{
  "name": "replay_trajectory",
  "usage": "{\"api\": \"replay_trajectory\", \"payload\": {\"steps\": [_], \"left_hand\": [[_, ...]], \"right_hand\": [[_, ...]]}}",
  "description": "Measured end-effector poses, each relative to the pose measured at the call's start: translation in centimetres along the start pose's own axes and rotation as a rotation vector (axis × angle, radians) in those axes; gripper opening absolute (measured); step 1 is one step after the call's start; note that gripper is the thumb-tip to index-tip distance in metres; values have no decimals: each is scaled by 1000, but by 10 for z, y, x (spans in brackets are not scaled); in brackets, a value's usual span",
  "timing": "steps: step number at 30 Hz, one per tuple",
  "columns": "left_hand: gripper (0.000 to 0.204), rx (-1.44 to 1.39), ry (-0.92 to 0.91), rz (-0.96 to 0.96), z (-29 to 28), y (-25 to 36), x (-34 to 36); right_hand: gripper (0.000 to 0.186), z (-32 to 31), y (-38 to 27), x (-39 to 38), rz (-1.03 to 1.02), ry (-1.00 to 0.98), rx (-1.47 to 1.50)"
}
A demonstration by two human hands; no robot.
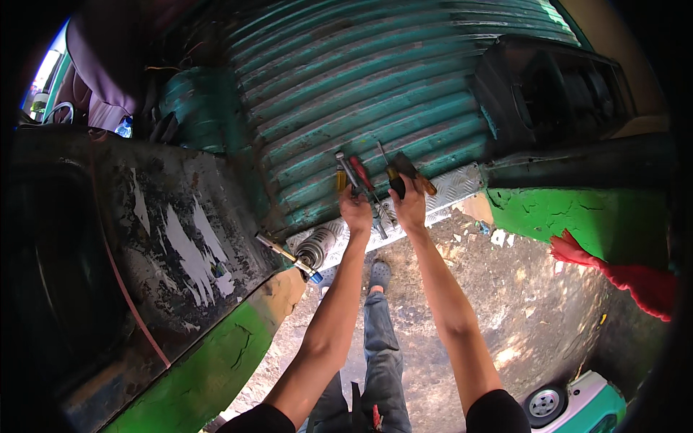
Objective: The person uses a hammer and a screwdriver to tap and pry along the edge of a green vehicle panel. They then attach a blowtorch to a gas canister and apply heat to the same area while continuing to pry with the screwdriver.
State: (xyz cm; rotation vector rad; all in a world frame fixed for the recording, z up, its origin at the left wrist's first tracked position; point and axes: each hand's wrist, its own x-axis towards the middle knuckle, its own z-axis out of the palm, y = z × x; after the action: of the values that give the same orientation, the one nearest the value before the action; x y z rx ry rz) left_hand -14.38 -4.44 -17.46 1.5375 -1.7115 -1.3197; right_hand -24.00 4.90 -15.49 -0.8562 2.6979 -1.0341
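My left hand is closed on a long metal tool, with a red-handled tool and a yellow-handled tool just beyond. To its right, my right hand has its fingers curled on a black-and-yellow screwdriver. A dark tool with an amber handle lies right beside that hand. These tools are grouped at the edge of a teal corrugated floor, over a checker-plate sill. A blowtorch on a gas canister is at the sill's left end.
A dark, scuffed panel borders the left, and a dark frame stands at upper right. A red cloth hangs on the green right side. My legs and shoes are below; a green-and-white object with a wheel sits at lower right.
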Motion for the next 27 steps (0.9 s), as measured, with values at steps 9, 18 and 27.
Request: {"api": "replay_trajectory", "payload": {"steps": [9, 18, 27], "left_hand": [[44, -265, -243, -30, -41, 7, -25], [17, -284, -343, 24, -124, -24, -104], [15, -297, -145, -111, -179, -72, -103]], "right_hand": [[57, 2, -6, -14, 28, -30, 58], [59, 11, 0, -35, 5, -13, -16], [53, 13, -10, -36, -10, -32, -115]]}}
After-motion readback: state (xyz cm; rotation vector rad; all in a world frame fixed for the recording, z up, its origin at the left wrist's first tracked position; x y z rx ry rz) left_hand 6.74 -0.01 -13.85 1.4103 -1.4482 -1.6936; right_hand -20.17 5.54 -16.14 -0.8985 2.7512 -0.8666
